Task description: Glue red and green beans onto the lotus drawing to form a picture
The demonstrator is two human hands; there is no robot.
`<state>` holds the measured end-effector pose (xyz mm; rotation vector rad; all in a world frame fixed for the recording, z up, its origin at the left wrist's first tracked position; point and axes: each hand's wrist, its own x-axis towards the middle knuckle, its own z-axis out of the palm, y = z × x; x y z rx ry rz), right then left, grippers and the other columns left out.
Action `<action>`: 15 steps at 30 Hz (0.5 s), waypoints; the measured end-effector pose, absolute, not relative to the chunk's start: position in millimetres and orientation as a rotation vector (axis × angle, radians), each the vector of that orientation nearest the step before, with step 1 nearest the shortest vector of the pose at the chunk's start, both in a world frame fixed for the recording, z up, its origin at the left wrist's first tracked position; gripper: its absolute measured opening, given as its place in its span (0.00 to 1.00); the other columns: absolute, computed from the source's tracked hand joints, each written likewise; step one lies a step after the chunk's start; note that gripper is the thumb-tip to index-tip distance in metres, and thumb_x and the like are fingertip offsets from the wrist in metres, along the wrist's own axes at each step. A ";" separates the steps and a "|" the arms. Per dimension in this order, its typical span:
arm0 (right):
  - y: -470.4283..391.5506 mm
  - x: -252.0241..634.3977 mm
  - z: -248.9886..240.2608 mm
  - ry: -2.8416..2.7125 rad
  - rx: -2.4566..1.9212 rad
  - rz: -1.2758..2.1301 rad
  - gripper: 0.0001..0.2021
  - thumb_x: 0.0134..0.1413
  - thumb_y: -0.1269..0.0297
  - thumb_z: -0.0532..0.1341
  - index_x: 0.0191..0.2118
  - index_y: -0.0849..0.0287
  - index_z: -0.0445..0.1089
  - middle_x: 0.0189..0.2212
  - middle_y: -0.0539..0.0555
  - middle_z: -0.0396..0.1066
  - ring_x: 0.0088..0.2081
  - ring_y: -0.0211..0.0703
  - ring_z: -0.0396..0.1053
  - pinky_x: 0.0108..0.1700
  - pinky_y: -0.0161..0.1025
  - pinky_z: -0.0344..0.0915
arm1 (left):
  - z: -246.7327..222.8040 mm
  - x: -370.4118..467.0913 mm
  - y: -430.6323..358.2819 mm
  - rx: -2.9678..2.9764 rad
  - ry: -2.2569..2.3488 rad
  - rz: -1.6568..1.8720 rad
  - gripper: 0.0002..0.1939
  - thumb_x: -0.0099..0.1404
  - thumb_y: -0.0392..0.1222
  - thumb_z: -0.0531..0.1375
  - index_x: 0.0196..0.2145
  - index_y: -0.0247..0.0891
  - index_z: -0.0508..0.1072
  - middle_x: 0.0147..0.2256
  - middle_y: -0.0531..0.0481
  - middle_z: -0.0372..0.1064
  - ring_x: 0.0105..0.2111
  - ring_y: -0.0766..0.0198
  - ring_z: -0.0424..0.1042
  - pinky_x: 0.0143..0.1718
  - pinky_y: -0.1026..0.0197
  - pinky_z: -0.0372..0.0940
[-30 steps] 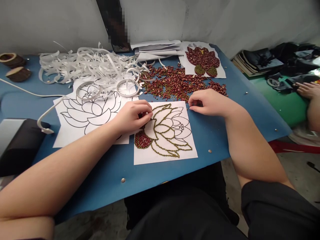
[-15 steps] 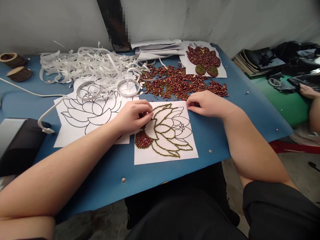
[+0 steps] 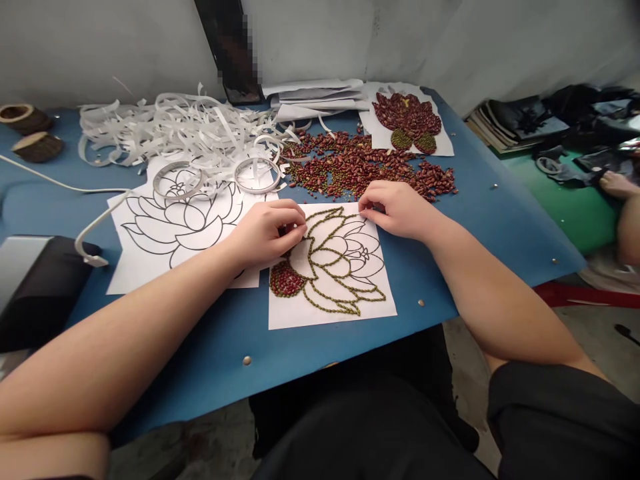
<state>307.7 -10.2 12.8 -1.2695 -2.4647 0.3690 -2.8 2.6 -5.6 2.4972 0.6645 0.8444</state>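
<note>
The left hand [image 3: 267,232] rests near the centre of the frame with its fingers curled in narrow, their tips pressed on the left edge of the lotus sheet [image 3: 331,267]; whether anything small sits between the fingertips cannot be told. The right hand [image 3: 397,208] lies just right of centre, fingers drawn together at the sheet's upper right corner, and what it pinches, if anything, is too small to see.

The lotus sheet lies flat on the blue table [image 3: 440,267] in the middle of the frame, between the two hands. Its flower outline is traced in small green seeds, and one lower left petal is filled with red beans.

Just above the right hand, a loose heap of red beans [image 3: 360,167] spreads over the table. To the left of the left hand lies a blank lotus drawing [image 3: 170,227], partly under the wrist, with two tape rings [image 3: 257,175] at its top. Above that, in the upper left of the frame, sits a tangle of white paper strips [image 3: 175,127]. A finished bean lotus [image 3: 407,120] lies at the upper centre right. At the far right edge, another person's arm [image 3: 627,220] shows.
</note>
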 end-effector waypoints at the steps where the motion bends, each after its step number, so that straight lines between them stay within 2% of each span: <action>1: -10.1 306.6 11.4 -2.469 -1.266 0.376 0.06 0.62 0.66 0.60 0.35 0.58 0.75 0.38 0.59 0.76 0.38 0.48 0.71 0.41 0.44 0.64 | -5.6 -2.7 2.6 2.497 0.661 0.850 0.12 0.70 0.40 0.57 0.30 0.37 0.76 0.34 0.47 0.77 0.33 0.63 0.75 0.38 0.60 0.69; 15: -10.2 306.8 12.9 -2.450 -1.254 0.327 0.07 0.62 0.66 0.60 0.37 0.59 0.75 0.38 0.59 0.76 0.37 0.48 0.71 0.41 0.44 0.64 | -5.7 -2.4 2.9 2.504 0.648 0.863 0.12 0.70 0.40 0.57 0.30 0.37 0.76 0.34 0.47 0.77 0.33 0.63 0.75 0.38 0.61 0.69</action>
